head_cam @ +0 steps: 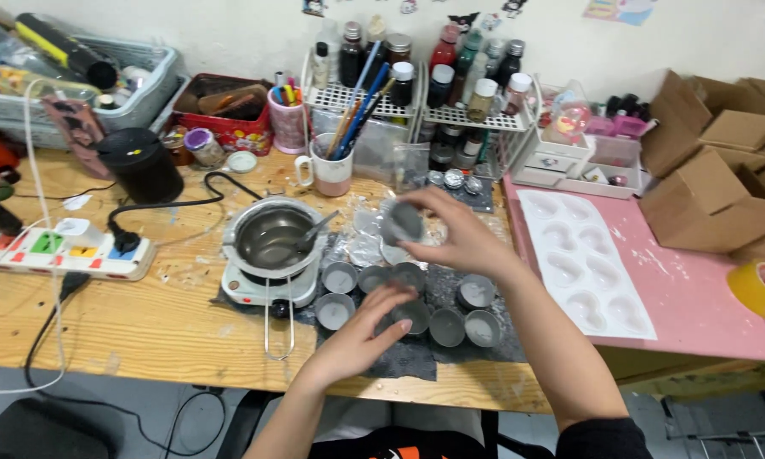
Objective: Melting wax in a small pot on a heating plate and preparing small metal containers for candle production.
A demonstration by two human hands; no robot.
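Head view: several small round tins [408, 308] sit clustered on dark mat [404, 361] beside melting pot [274, 238] on small white hotplate [251, 289]; some appear filled with pale set wax, others look empty. Right hand [450, 238] pinches one tin [402, 223], lifted above cluster. Left hand [370, 331] open, fingers spread, resting on tin in near row, not clasping it.

Both forearms are bare; a black sleeve edge shows at the right upper arm.
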